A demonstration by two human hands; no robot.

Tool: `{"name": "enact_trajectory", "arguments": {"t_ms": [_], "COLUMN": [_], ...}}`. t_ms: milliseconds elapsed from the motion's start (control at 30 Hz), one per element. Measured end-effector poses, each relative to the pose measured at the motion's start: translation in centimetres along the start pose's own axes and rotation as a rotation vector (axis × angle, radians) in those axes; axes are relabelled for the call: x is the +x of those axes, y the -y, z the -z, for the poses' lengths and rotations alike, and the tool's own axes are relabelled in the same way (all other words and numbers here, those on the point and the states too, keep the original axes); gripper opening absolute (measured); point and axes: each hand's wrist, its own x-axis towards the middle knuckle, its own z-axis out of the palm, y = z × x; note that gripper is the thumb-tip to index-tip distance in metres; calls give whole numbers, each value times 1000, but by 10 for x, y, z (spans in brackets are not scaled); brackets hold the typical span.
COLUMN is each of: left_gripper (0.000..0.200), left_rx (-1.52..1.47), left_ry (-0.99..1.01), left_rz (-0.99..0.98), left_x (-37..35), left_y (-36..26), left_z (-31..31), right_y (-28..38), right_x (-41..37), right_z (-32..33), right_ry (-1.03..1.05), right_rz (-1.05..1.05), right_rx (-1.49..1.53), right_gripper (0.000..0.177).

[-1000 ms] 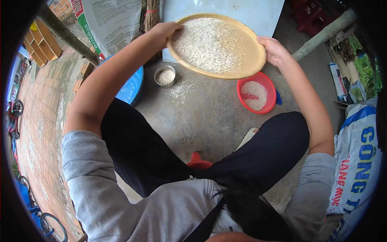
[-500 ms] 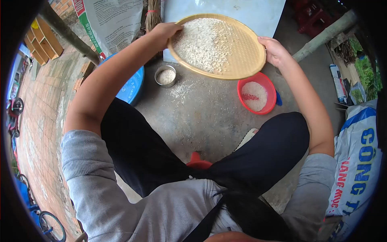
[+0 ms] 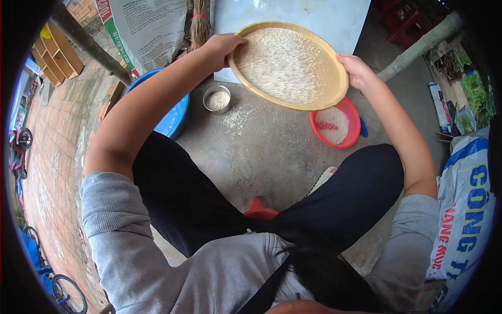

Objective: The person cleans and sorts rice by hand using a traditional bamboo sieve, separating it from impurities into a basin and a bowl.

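A round woven winnowing basket is held up in the air over the floor, gripped at both sides. My left hand is closed on its left rim, and my right hand on its right rim, thumb on top. Pale grains, which look like puffed or husked rice, spread across much of the basket and are blurred by motion. Partly beneath the basket's right edge stands a red plastic basin with whitish grain in it. A small metal bowl with some grain sits on the floor to the left.
Scattered grains lie beside the metal bowl. A blue basin stands behind my left forearm. A white board, a straw broom and a printed sack are at the back. Another large sack stands at the right.
The basket and both hands have shifted slightly right and toward me. The grains have spread rightward over more of the basket and look more blurred.
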Motion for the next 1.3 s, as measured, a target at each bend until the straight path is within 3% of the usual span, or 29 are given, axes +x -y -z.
{"name": "enact_trajectory", "arguments": {"t_ms": [33, 133, 200, 267, 300, 367, 400, 467, 533, 633, 733, 800, 867, 933, 1000, 1100, 1133, 1200, 1267, 1300], "left_gripper": [30, 28, 28, 26, 26, 27, 28, 27, 25, 24, 25, 27, 28, 25, 26, 23, 25, 28, 29, 28], "left_rx": [34, 43, -9, -33, -37, -22, -105, -87, -96, -82, -131, -84, 33, -120, -11, -202, -87, -87, -49, -65], "left_ry": [19, 40, 170, 148, 149, -71, -32, -86, -34, 132, -34, -91, -80, 46, 148, 30, -44, 5, 25, 86], "left_rz": [-27, -33, 100, 192, 190, -10, -117, -150, -79, 72, 139, -100, -115, -107, -38, 100, 16, -43, -100, -12], "left_x": [3, 18, 41, 34, 30, 20, 25, 8, 20, 25, 26, 22, 5, 13, 26, 39, 51, 13, 27, 17], "left_y": [3, 9, 13, 8, 10, 10, 17, 8, 2, -7, 4, 13, -1, -6, -8, 10, 22, 11, 9, -5], "left_z": [-6, 7, 37, 43, 36, 13, 5, -15, 2, 40, 20, -6, -12, 4, 37, 23, 16, -15, 1, 13], "right_y": [0, 2, 10, 15, 13, 7, 5, 5, 8, 17, 10, 1, -2, 0, 7, 2, -2, -2, 0, -7], "right_x": [1, -2, -26, -33, -29, -15, -14, -10, -11, -39, -22, -4, -1, -14, -34, -9, 0, -10, -25, -8], "right_z": [-2, -12, -31, -35, -32, -16, -13, -9, -12, -37, -17, 0, 2, -15, -31, -5, 6, 1, -17, -15], "right_ry": [-125, -137, -78, -23, -24, -5, -10, -88, -115, 77, 5, 33, -98, -128, 9, 65, 80, 55, -92, -68], "right_rz": [-50, 9, 43, 87, 80, 31, 37, -63, -23, 123, 107, 67, 6, 66, 140, 97, 32, -74, 7, 53], "right_rx": [95, 123, 27, -64, -51, -17, -5, 222, 227, -19, -36, 45, 144, 139, 14, -33, -43, 5, 114, 8], "right_gripper": [38, 36, 36, 35, 35, 35, 35, 35, 36, 36, 36, 37, 40, 39, 38, 36, 36, 37, 39, 40]}}
